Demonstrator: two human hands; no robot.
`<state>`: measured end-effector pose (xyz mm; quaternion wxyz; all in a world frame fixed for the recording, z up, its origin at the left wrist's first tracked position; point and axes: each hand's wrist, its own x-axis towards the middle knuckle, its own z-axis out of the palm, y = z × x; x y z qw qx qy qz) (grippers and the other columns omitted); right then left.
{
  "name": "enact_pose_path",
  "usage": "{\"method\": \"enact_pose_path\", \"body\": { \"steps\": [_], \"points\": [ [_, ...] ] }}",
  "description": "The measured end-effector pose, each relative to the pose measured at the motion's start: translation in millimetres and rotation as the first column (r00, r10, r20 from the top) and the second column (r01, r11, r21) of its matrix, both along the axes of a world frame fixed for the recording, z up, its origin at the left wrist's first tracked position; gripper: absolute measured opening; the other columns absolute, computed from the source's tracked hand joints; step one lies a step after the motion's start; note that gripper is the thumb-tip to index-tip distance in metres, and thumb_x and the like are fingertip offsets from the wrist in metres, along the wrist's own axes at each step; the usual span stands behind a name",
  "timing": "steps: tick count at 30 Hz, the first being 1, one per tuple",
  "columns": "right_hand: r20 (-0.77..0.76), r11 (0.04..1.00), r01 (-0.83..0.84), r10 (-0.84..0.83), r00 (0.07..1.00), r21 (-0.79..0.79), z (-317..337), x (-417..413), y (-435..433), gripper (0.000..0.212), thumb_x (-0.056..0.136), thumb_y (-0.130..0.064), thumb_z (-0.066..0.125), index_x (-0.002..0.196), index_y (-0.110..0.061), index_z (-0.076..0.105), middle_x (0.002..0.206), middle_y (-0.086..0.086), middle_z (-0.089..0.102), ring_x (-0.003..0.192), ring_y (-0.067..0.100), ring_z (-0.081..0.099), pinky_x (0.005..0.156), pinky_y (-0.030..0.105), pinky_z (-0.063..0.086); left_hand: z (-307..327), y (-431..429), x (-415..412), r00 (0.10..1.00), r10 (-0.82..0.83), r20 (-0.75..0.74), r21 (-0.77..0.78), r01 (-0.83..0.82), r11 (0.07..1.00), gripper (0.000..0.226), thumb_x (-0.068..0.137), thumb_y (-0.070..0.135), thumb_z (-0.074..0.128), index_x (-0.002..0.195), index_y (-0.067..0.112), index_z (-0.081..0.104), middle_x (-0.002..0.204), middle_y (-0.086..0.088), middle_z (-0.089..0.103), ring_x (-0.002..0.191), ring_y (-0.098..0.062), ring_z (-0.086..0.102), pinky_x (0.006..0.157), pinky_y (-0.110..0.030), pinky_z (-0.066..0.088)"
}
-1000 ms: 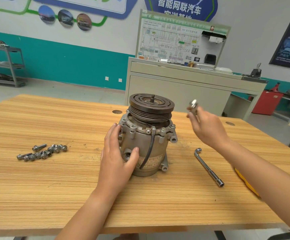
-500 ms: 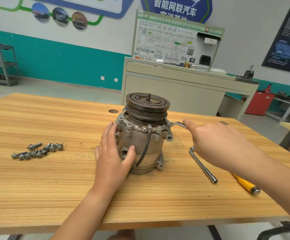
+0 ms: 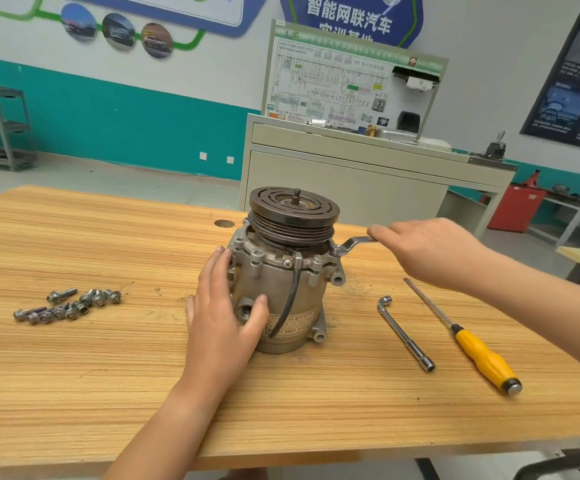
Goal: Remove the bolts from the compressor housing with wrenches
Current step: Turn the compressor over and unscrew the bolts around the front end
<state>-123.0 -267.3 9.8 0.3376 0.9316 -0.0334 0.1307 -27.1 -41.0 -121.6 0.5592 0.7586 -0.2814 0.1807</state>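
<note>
A grey metal compressor housing [image 3: 281, 292] stands upright mid-table with a dark grooved pulley [image 3: 293, 209] on top. My left hand [image 3: 222, 317] presses flat against its left side, fingers spread around the body. My right hand [image 3: 430, 247] grips the handle of a silver offset ring wrench [image 3: 349, 245]. The wrench's ring end sits on a bolt [image 3: 336, 251] at the housing's upper right flange. A pile of several removed bolts [image 3: 68, 304] lies on the table to the left.
An L-shaped socket wrench [image 3: 404, 332] and a yellow-handled screwdriver [image 3: 475, 348] lie right of the housing. The wooden table [image 3: 91, 375] has its front edge near me. A beige training cabinet [image 3: 351, 174] stands behind, a metal shelf [image 3: 1, 126] at far left.
My right hand came down from the air with the ring wrench and set its ring on the upper right flange bolt. The left hand stayed on the housing.
</note>
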Motion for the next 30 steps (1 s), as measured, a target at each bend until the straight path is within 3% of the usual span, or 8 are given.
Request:
{"method": "enact_pose_path", "body": {
  "steps": [3,8,11,14,17,21,27,30],
  "points": [
    [0.076,0.987,-0.152,0.148,0.986,0.049,-8,35,-6,0.03,0.085,0.008,0.051,0.112,-0.003,0.056,0.095,0.012,0.067,0.084,0.028,0.064,0.08,0.038,0.052,0,1,0,1.0,-0.009,0.003,-0.005,0.009,1.0,0.071,0.084,0.032,0.057,0.146,0.017,0.026,0.152,0.003,0.026,0.138,-0.008,0.021,0.113,-0.051,0.022],
    [0.329,0.881,-0.449,0.385,0.862,0.146,-26,61,7,0.026,0.065,0.019,0.067,0.088,0.007,0.067,0.081,0.019,0.07,0.072,0.03,0.069,0.068,0.04,0.055,-1,1,2,1.0,-0.015,-0.005,-0.011,0.015,1.0,0.07,0.087,0.026,0.061,0.147,0.019,0.024,0.152,0.003,0.025,0.135,-0.002,0.019,0.114,-0.049,0.023],
    [0.483,0.838,-0.39,0.179,0.857,0.382,-25,46,8,0.02,0.086,0.003,0.055,0.105,0.005,0.061,0.082,0.022,0.068,0.07,0.035,0.065,0.061,0.044,0.055,-2,2,2,1.0,-0.019,-0.009,-0.001,0.019,1.0,0.072,0.087,0.017,0.063,0.147,0.018,0.024,0.152,0.002,0.024,0.138,-0.006,0.021,0.114,-0.05,0.024],
    [0.593,0.649,-0.411,-0.077,0.802,0.64,-21,11,14,0.032,0.097,-0.015,0.04,0.128,-0.006,0.046,0.071,0.015,0.06,0.06,0.032,0.055,0.056,0.044,0.047,-2,1,2,1.0,-0.022,-0.01,-0.007,0.022,1.0,0.072,0.086,0.016,0.063,0.147,0.016,0.025,0.152,-0.001,0.026,0.14,-0.015,0.025,0.112,-0.052,0.025],
    [0.446,0.777,-0.228,-0.074,0.892,0.586,-16,-28,32,0.042,0.096,-0.021,0.04,0.138,-0.023,0.039,0.062,0.005,0.055,0.057,0.026,0.052,0.053,0.037,0.043,-2,0,2,1.0,-0.023,-0.012,-0.014,0.022,1.0,0.071,0.086,0.015,0.062,0.147,0.016,0.025,0.152,-0.001,0.025,0.14,-0.015,0.023,0.113,-0.053,0.024],
    [0.228,0.9,0.052,-0.166,0.959,0.434,-15,-49,59,0.049,0.097,-0.024,0.033,0.142,-0.038,0.02,0.077,-0.001,0.057,0.073,0.024,0.054,0.054,0.031,0.038,-1,1,2,1.0,-0.025,-0.001,-0.018,0.025,1.0,0.071,0.086,0.012,0.063,0.146,0.013,0.026,0.152,-0.003,0.026,0.14,-0.015,0.023,0.113,-0.05,0.025],
    [0.047,0.933,0.318,-0.33,0.943,0.168,0,-42,88,0.066,0.09,-0.004,0.033,0.147,-0.023,0.007,0.062,-0.003,0.028,0.058,0.019,0.032,0.042,0.027,0.018,-1,1,2,1.0,-0.027,-0.003,-0.017,0.027,0.999,0.071,0.086,0.013,0.062,0.146,0.014,0.025,0.152,-0.002,0.025,0.139,-0.011,0.023,0.114,-0.048,0.024],
    [-0.018,0.946,0.32,-0.319,0.948,0.061,0,-34,104,0.068,0.089,0.001,0.036,0.147,-0.009,0.002,0.073,0.002,0.043,0.057,0.018,0.042,0.04,0.028,0.019,-1,1,1,1.0,-0.028,-0.004,-0.016,0.028,0.999,0.07,0.086,0.013,0.062,0.146,0.013,0.025,0.152,-0.002,0.025,0.14,-0.014,0.023,0.114,-0.048,0.024]
  ]
}}
